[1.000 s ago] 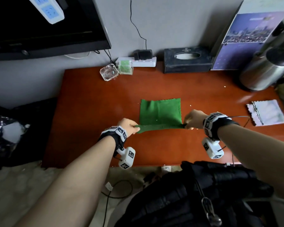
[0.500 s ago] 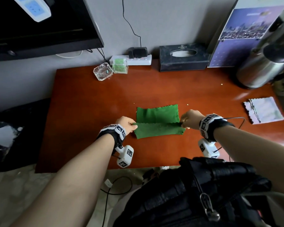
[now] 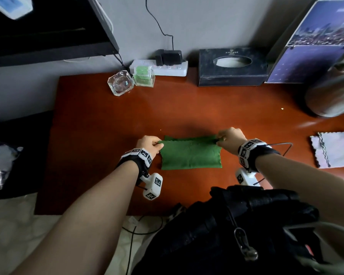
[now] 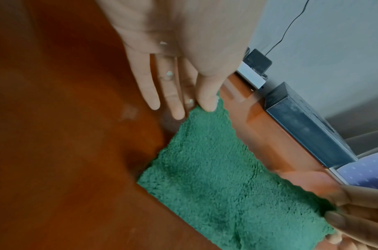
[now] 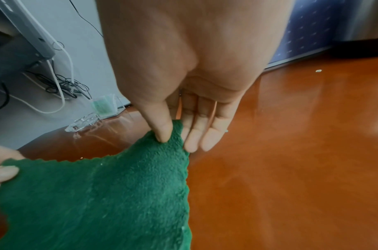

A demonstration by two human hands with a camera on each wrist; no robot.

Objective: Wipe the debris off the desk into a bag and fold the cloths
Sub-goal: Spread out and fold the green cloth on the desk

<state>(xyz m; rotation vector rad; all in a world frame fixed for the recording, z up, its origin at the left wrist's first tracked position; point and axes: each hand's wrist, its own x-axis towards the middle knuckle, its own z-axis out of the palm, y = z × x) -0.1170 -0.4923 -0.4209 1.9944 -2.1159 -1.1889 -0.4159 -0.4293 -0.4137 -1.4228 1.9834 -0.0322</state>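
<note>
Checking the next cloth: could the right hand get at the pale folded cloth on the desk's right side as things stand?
Probably yes, once freed: the right hand pinches the green fleece cloth, and only bare red-brown desk lies between it and the pale folded cloth.

Bare forearms; black wristbands (image 3: 141, 165) carry white tag-marked blocks (image 3: 153, 185).

My right hand (image 5: 184, 71) pinches a corner of the green cloth (image 5: 111, 199) between thumb and fingers above the reddish worktop (image 5: 290, 152). At nine o'clock my left hand (image 5: 2, 170) grips the opposite corner. Toward ten o'clock sit a glass ashtray (image 5: 82, 124) and a clear box (image 5: 105, 106).
</note>
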